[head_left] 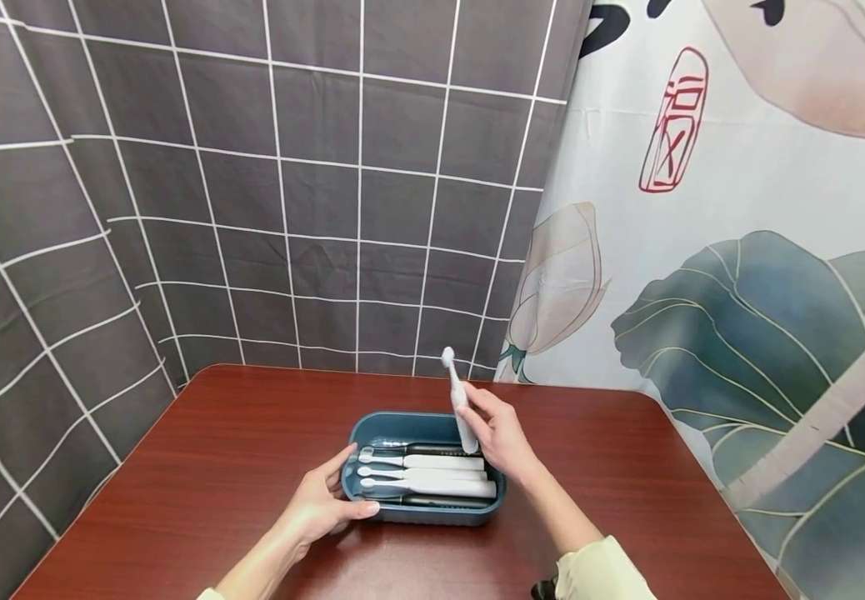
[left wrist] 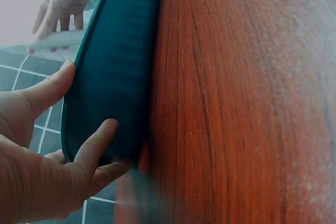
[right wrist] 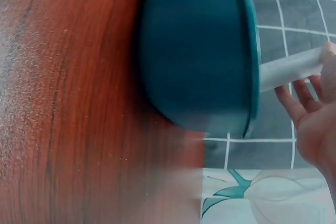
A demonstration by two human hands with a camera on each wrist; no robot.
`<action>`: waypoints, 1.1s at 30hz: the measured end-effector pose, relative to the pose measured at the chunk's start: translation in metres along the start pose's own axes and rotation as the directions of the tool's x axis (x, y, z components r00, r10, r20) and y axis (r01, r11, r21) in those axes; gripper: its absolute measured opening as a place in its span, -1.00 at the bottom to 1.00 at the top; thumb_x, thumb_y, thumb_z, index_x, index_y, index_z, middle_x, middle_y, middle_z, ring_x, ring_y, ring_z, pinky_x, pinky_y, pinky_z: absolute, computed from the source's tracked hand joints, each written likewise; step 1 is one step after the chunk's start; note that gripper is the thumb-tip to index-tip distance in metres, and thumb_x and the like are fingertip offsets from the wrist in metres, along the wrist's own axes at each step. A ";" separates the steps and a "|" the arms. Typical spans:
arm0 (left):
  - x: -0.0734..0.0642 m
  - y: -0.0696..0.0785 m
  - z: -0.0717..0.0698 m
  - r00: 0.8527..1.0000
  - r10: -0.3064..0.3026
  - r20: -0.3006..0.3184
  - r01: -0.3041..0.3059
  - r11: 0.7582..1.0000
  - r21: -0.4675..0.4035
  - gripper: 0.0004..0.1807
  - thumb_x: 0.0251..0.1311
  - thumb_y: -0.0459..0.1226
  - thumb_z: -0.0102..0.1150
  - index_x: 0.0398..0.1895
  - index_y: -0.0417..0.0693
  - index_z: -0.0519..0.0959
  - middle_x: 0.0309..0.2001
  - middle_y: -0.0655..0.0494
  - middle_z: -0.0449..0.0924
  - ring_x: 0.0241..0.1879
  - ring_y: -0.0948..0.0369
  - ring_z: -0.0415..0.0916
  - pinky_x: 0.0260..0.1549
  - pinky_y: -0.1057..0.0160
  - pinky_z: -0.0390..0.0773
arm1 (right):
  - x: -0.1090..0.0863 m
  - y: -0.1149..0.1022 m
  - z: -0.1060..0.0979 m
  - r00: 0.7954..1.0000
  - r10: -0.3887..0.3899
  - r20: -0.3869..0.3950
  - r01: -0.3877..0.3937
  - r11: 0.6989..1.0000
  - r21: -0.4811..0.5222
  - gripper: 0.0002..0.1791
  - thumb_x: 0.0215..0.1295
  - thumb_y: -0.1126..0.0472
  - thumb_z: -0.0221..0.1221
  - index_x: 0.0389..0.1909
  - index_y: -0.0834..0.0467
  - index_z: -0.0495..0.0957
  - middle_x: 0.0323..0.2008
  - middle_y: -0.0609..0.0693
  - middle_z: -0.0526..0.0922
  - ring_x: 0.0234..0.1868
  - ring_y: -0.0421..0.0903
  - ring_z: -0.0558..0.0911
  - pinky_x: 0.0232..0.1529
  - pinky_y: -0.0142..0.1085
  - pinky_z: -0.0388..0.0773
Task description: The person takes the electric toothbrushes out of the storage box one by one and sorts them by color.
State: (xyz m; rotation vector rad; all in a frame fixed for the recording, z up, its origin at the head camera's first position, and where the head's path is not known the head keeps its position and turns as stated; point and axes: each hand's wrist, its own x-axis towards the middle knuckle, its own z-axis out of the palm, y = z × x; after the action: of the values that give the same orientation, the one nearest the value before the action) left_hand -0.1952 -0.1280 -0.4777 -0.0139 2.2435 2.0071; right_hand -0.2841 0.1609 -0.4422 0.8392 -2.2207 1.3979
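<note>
A white electric toothbrush (head_left: 457, 402), brush head up, is pinched between the thumb and fingers of my right hand (head_left: 506, 433). It leans over the back right part of a blue plastic bin (head_left: 436, 516), its lower end overlapping the bin's inside. My left hand (head_left: 318, 502) grips the bin's left end, thumb at the rim and fingers against the outer wall (left wrist: 113, 72). Inside the bin, several white electric toothbrushes (head_left: 447, 487) lie side by side, heads to the left. Dark toothbrushes lie at the back (head_left: 432, 448) and front (head_left: 440, 501) of the row.
The bin stands on a reddish-brown wooden table (head_left: 252, 442). Behind and to the left hangs a grey curtain with a white grid (head_left: 320, 200). A white curtain with lotus prints (head_left: 612, 167) hangs at the right. A dark object (head_left: 544, 589) shows by the right sleeve.
</note>
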 end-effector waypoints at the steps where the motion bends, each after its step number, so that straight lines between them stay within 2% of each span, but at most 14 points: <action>1: 0.000 0.000 0.000 1.000 -0.001 -0.001 0.001 1.000 0.001 0.15 -0.23 -0.45 0.64 0.53 -0.17 0.22 0.29 -0.33 0.44 0.13 -0.05 0.53 -0.34 0.17 0.62 | 0.000 0.000 -0.002 0.999 0.018 -0.030 -0.017 0.999 0.037 -0.56 0.36 0.43 0.21 0.25 0.32 0.53 -0.03 0.21 0.66 -0.14 -0.01 0.65 -0.14 -0.27 0.63; 3: 0.000 0.000 0.000 1.000 0.001 -0.006 -0.001 1.000 0.008 0.15 -0.24 -0.45 0.65 0.53 -0.17 0.22 0.30 -0.31 0.44 0.14 -0.05 0.53 -0.33 0.19 0.61 | 0.001 -0.001 -0.007 0.994 0.080 -0.078 -0.071 0.991 0.110 -0.55 0.39 0.45 0.18 0.28 0.35 0.49 0.03 0.27 0.64 -0.09 -0.06 0.65 -0.12 -0.33 0.62; 6: 0.000 0.000 0.000 1.000 0.004 -0.009 -0.004 1.000 0.015 0.15 -0.24 -0.45 0.65 0.52 -0.17 0.23 0.30 -0.31 0.43 0.14 -0.05 0.53 -0.33 0.21 0.61 | 0.003 -0.004 -0.016 0.974 0.160 -0.159 -0.133 0.977 0.167 -0.54 0.40 0.46 0.16 0.31 0.37 0.46 0.12 0.32 0.60 -0.03 -0.18 0.62 -0.08 -0.44 0.56; 11: 0.000 0.001 0.000 1.000 0.003 0.003 -0.003 1.000 0.001 0.15 -0.23 -0.45 0.64 0.53 -0.18 0.21 0.30 -0.33 0.43 0.11 -0.04 0.53 -0.36 0.18 0.62 | 0.005 -0.022 -0.036 0.943 0.188 -0.275 -0.157 0.979 0.131 -0.52 0.37 0.50 0.17 0.29 0.49 0.40 0.13 0.43 0.55 -0.01 -0.31 0.59 -0.02 -0.55 0.48; 13: 0.000 0.001 0.000 1.000 0.006 0.008 -0.006 1.000 -0.001 0.15 -0.23 -0.45 0.64 0.53 -0.18 0.21 0.30 -0.33 0.42 0.10 -0.03 0.53 -0.37 0.19 0.62 | 0.004 -0.027 -0.044 0.930 0.207 -0.304 -0.179 0.977 0.118 -0.52 0.37 0.50 0.17 0.29 0.50 0.38 0.07 0.47 0.58 -0.08 -0.31 0.61 -0.05 -0.54 0.51; 17: -0.001 0.001 0.001 1.000 0.010 0.009 -0.010 1.000 0.004 0.15 -0.23 -0.45 0.64 0.53 -0.19 0.21 0.31 -0.34 0.42 0.12 -0.05 0.52 -0.35 0.20 0.61 | 0.001 -0.021 -0.058 0.897 0.263 -0.356 -0.233 0.964 0.125 -0.52 0.39 0.47 0.17 0.30 0.47 0.39 -0.04 0.46 0.62 -0.22 -0.28 0.60 -0.14 -0.51 0.56; 22: -0.001 0.003 0.001 1.000 0.028 0.007 -0.028 0.999 0.018 0.14 -0.23 -0.45 0.64 0.52 -0.22 0.22 0.31 -0.35 0.41 0.18 -0.10 0.50 -0.20 0.25 0.60 | -0.003 -0.007 -0.072 0.866 0.263 -0.426 -0.237 0.965 0.113 -0.54 0.38 0.48 0.17 0.27 0.47 0.42 -0.06 0.45 0.63 -0.25 -0.35 0.58 -0.18 -0.56 0.53; 28: -0.002 0.002 0.000 1.000 0.012 0.011 -0.012 1.000 0.002 0.15 -0.23 -0.45 0.64 0.52 -0.20 0.21 0.30 -0.35 0.42 0.13 -0.06 0.53 -0.30 0.19 0.63 | -0.009 0.011 -0.084 0.838 0.290 -0.462 -0.262 0.957 0.125 -0.53 0.36 0.48 0.20 0.27 0.45 0.42 -0.01 0.44 0.62 -0.23 -0.38 0.59 -0.15 -0.57 0.52; 33: -0.002 0.002 0.000 1.000 0.002 0.006 -0.002 1.000 0.009 0.15 -0.22 -0.45 0.64 0.53 -0.18 0.21 0.31 -0.34 0.41 0.15 -0.07 0.52 -0.31 0.17 0.63 | -0.014 0.024 -0.087 0.822 0.300 -0.485 -0.287 0.952 0.103 -0.55 0.33 0.48 0.22 0.23 0.46 0.46 -0.10 0.45 0.63 -0.24 -0.31 0.60 -0.19 -0.59 0.52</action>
State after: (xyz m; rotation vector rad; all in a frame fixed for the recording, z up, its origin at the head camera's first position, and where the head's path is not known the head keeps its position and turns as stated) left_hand -0.1937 -0.1279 -0.4753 -0.0042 2.2500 1.9947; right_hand -0.2894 0.2508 -0.4297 0.1020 -1.9738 1.5650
